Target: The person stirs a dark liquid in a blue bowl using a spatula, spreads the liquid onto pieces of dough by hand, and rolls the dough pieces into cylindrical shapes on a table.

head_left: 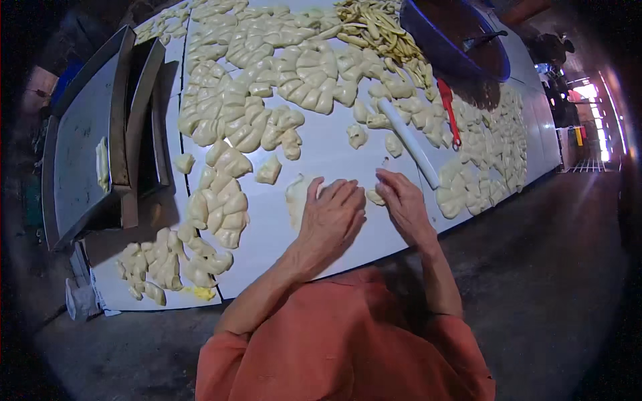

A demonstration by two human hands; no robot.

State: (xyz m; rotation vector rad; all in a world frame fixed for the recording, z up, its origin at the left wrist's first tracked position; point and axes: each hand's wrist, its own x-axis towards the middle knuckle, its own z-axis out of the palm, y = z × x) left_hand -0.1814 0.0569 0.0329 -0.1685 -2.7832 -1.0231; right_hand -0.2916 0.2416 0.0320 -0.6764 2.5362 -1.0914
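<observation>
My left hand (334, 210) rests palm down on the white tabletop. Its fingers are stretched forward and bent, with the outer one apart. Beside it lies a thin flattened sheet of dough (294, 200), partly covered by the hand. My right hand (403, 204) is a short way to the right, fingers curled and pressed together. At its thumb side shows a small piece of pale dough (375, 197), held against the fingers. Beyond the hands are loose dough lumps (269, 170). A white rolling rod (409, 142) lies slanted to the right.
Many shaped dough pieces (307, 73) cover the far table. Yellowish finger-like strips (378, 27) are heaped beside a blue tub (505, 63) of brown contents. A red-handled tool (449, 113) lies nearby. Metal trays (87, 147) lean at left; a yellow smear (200, 293) marks the near left corner.
</observation>
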